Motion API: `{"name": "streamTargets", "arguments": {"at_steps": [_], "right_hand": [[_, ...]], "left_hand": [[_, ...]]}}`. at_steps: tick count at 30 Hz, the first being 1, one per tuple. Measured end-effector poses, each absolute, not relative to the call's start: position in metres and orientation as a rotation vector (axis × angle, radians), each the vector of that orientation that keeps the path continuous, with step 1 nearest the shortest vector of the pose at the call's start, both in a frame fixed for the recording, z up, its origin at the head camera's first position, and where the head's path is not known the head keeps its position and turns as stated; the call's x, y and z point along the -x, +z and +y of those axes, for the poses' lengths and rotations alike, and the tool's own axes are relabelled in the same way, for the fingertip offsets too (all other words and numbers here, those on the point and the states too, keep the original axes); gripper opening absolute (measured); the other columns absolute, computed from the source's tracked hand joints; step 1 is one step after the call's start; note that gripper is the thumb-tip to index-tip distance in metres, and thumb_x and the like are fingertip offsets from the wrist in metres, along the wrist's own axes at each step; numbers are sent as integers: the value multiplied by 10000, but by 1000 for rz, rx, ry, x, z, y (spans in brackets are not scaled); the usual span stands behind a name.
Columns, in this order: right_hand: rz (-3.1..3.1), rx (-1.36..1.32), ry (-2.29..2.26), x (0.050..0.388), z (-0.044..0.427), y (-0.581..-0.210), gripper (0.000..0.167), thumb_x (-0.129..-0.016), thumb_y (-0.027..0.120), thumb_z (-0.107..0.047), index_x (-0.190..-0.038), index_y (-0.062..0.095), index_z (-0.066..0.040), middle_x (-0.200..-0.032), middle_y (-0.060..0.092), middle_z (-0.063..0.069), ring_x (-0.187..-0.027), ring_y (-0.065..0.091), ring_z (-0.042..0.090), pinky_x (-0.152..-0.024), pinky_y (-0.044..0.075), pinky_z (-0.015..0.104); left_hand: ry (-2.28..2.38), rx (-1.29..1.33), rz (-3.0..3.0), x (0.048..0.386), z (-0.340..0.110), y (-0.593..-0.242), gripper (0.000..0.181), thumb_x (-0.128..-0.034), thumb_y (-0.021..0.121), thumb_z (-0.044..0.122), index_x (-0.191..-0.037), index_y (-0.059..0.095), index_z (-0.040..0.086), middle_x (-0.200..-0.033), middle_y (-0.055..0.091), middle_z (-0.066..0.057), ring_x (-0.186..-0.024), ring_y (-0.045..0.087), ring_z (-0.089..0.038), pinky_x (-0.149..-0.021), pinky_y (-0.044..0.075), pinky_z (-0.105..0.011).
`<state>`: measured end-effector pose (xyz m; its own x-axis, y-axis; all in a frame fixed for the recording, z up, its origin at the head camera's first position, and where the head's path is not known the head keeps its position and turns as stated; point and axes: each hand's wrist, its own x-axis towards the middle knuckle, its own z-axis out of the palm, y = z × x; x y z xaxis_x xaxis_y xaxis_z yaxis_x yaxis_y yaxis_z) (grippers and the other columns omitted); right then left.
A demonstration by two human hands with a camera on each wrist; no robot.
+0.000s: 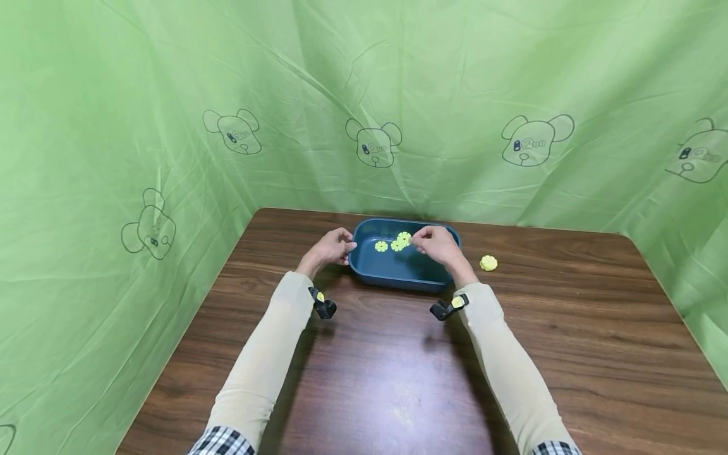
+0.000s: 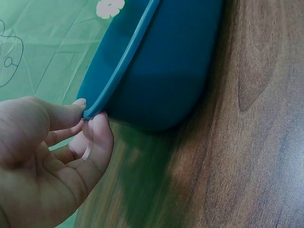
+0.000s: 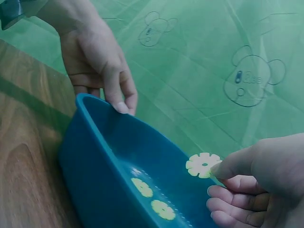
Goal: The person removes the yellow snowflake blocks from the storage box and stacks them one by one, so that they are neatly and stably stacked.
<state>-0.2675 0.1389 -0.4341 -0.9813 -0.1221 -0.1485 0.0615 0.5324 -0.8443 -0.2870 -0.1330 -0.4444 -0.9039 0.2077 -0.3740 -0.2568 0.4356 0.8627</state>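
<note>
A dark blue plastic basin (image 1: 392, 282) stands toward the back of the table. My left hand (image 1: 332, 246) pinches its left rim between thumb and fingers, as the left wrist view confirms at the basin's edge (image 2: 124, 61). Over the basin, my right hand (image 1: 436, 246) pinches a yellow flower-shaped disc (image 3: 203, 164) with notched edges and a small centre hole. Two similar discs lie on the basin floor, one disc (image 3: 142, 187) beside another disc (image 3: 163, 209). The right fingertips are partly hidden behind the thumb.
On the wooden table (image 1: 569, 316), right of the basin, lies a small pile of yellow discs (image 1: 488, 263). A green curtain (image 1: 443, 76) with bear-head drawings hangs behind and at the sides. Each wrist carries a small black camera (image 1: 325, 306).
</note>
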Motion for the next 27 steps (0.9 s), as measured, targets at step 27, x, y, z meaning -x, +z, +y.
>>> {"name": "streamTargets", "arguments": {"at_steps": [27], "right_hand": [[2698, 59, -1492, 241, 222, -406, 319, -952, 590, -237, -1078, 627, 53, -1005, 662, 200, -743, 628, 74, -677, 517, 167]], "left_hand": [[1474, 38, 2255, 286, -133, -444, 253, -984, 525, 105, -1200, 437, 7, -797, 480, -74, -626, 543, -151, -747, 569, -374]]}}
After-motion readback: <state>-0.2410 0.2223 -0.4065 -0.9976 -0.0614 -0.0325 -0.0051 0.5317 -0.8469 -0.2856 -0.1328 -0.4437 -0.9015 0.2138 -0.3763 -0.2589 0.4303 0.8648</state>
